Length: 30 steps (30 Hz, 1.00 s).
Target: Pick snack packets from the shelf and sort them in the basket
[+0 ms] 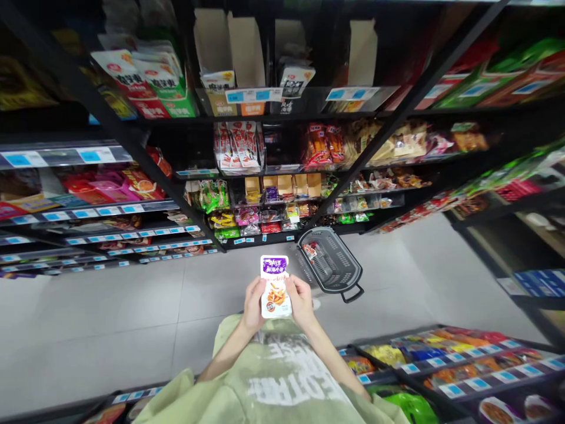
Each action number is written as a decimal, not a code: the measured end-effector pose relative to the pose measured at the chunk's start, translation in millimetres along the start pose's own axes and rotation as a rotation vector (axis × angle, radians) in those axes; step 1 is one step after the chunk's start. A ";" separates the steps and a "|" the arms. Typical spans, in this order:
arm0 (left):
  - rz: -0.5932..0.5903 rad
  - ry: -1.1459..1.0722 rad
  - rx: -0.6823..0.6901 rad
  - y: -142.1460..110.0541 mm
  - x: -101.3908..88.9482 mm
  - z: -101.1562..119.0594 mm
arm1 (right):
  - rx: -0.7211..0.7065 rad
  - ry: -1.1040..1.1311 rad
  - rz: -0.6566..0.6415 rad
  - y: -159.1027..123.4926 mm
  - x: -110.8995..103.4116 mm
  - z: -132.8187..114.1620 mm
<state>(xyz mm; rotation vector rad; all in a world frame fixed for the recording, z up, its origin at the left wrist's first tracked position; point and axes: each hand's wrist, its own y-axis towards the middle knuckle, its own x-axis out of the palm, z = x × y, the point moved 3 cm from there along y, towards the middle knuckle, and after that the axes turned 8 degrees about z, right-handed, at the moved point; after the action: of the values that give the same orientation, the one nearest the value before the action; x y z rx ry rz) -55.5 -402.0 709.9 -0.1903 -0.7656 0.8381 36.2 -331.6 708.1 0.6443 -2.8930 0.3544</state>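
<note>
over the floor (136, 306), l hand (253, 301) & r hand (300, 297), both part-curled, pinch the side edges of a white/purple pkt (276, 290) btwn them, near the basket (338, 259); if film's slick, edge-only grip could prob let it drop.

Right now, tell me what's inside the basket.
Inside the basket, red-and-white packaging lies toward the left side. Anything beneath it is covered; I can't tell how many packs.

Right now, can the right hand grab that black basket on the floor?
Probably not straight away: the right hand is holding the packet, and the basket sits low on the floor. Nothing seems to block the way, though.
</note>
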 end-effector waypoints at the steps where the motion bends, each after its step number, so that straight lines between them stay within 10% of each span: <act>1: 0.003 -0.009 -0.002 -0.1 -0.9 -0.3 | 0.001 0.003 -0.003 -0.5 -0.7 1.0; 30: -0.009 -0.160 0.003 -6.7 -10.2 -9.9 | -0.045 -0.023 -0.043 -9.1 -8.9 15.6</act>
<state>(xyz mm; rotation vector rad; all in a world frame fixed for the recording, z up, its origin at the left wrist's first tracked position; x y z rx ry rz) -49.1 -412.6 700.2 -0.1180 -0.9147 0.8527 46.6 -340.2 693.1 0.7058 -2.8947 0.2780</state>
